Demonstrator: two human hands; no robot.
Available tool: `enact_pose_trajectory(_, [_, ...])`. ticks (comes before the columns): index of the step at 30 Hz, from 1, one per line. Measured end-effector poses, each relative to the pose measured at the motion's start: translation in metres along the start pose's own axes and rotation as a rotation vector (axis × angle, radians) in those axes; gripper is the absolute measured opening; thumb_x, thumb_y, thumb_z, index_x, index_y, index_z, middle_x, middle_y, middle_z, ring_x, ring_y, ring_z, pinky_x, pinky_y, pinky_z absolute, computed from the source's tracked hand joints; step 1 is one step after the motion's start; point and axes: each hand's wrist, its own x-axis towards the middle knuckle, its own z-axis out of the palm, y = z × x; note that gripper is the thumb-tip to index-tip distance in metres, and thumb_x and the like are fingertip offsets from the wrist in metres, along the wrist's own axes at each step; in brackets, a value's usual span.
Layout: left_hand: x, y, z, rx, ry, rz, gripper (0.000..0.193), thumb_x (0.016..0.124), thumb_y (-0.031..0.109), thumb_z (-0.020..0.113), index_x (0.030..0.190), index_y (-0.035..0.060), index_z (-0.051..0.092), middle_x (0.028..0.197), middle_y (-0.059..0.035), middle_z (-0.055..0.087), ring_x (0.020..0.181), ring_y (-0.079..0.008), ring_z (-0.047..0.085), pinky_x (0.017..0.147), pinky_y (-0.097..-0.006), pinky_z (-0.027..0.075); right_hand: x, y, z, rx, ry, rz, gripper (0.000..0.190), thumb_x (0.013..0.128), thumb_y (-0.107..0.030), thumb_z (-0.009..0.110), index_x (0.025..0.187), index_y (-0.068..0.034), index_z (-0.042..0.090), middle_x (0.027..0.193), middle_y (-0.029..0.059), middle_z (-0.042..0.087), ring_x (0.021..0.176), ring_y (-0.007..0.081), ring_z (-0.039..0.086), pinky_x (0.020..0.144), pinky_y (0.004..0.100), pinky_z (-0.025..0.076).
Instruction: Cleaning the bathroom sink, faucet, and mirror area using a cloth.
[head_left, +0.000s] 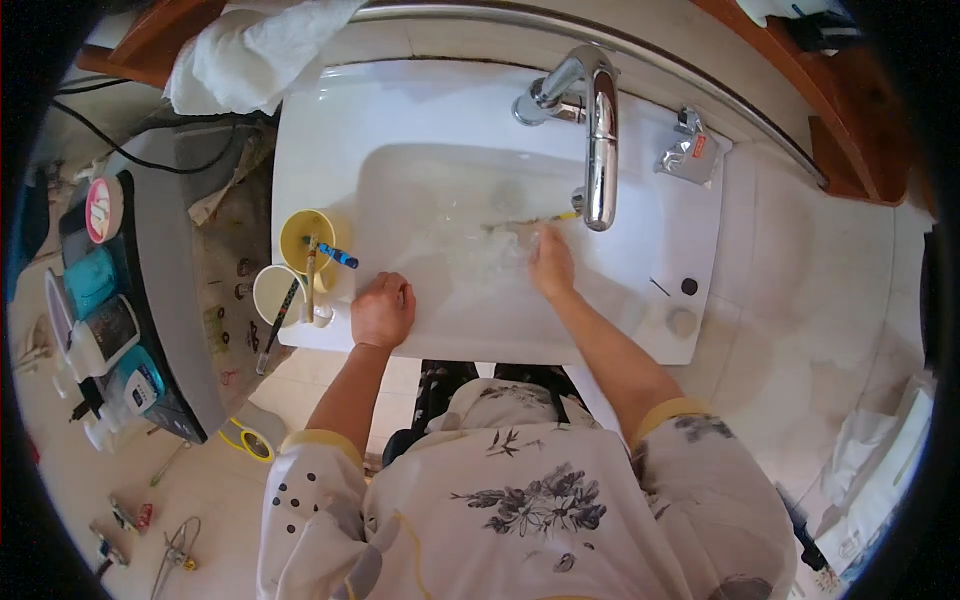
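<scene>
My right hand (553, 264) is over the white washbasin (480, 112), close to the water. It holds a slender brush or stick with a yellow part (566, 216); its other end points left, blurred at the water. My fingers partly hide the grip. Ripples mark the cloudy water (465, 247) in the basin. At the basin's front left rim rests my left hand (381, 309), fingers curled, with nothing visible in it. Just left of it stand a yellow mug (291, 251) holding a blue-handled toothbrush (339, 256) and a white mug (268, 296).
A chrome faucet (601, 142) arches over the basin's right side. A silver packet (686, 157) lies on the back right corner. One dark-handled brush (283, 315) sticks out past the left rim. A white towel (251, 60) hangs at upper left, below a metal rail (480, 13).
</scene>
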Motion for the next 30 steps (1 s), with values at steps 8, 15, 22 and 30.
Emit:
enact_pose_trajectory(8, [0.0, 0.004, 0.0, 0.014, -0.008, -0.02, 0.006, 0.08, 0.016, 0.059, 0.077, 0.0116, 0.056, 0.077, -0.0047, 0.058, 0.066, -0.027, 0.06, 0.057, -0.0392, 0.049, -0.014, -0.036, 0.001, -0.039, -0.194, -0.419, 0.035, 0.079, -0.022, 0.061, 0.11, -0.007, 0.053, 0.115, 0.0192, 0.047, 0.11, 0.0369, 0.046, 0.087, 0.0477, 0.041])
enact_pose_trajectory(15, [-0.001, 0.004, 0.0, 0.0, 0.034, -0.018, 0.006, 0.08, 0.016, 0.059, 0.077, 0.0116, 0.056, 0.076, -0.0044, 0.058, 0.064, -0.0265, 0.06, 0.056, -0.0387, 0.048, -0.015, -0.052, -0.002, -0.123, -0.262, -0.315, 0.043, 0.085, -0.033, 0.058, 0.125, -0.017, 0.05, 0.132, 0.0182, 0.038, 0.127, 0.0396, 0.029, 0.1, 0.0548, 0.024])
enact_pose_trajectory(22, [0.001, 0.001, 0.002, 0.024, 0.041, -0.003, 0.006, 0.08, 0.016, 0.059, 0.077, 0.0119, 0.056, 0.076, -0.0044, 0.057, 0.067, -0.026, 0.06, 0.057, -0.0384, 0.048, 0.002, -0.029, -0.004, -0.078, -0.353, -0.297, 0.043, 0.082, -0.034, 0.058, 0.12, -0.015, 0.052, 0.125, 0.0171, 0.045, 0.116, 0.0374, 0.04, 0.09, 0.0514, 0.035])
enact_pose_trajectory(30, [0.0, 0.001, 0.0, -0.042, 0.008, -0.048, 0.007, 0.08, 0.018, 0.059, 0.078, 0.0118, 0.057, 0.078, -0.0048, 0.058, 0.069, -0.0269, 0.06, 0.057, -0.0398, 0.048, -0.007, -0.026, 0.001, -0.255, -0.177, -0.405, 0.042, 0.083, -0.032, 0.058, 0.117, -0.009, 0.052, 0.123, 0.0106, 0.046, 0.111, 0.0338, 0.045, 0.085, 0.0507, 0.038])
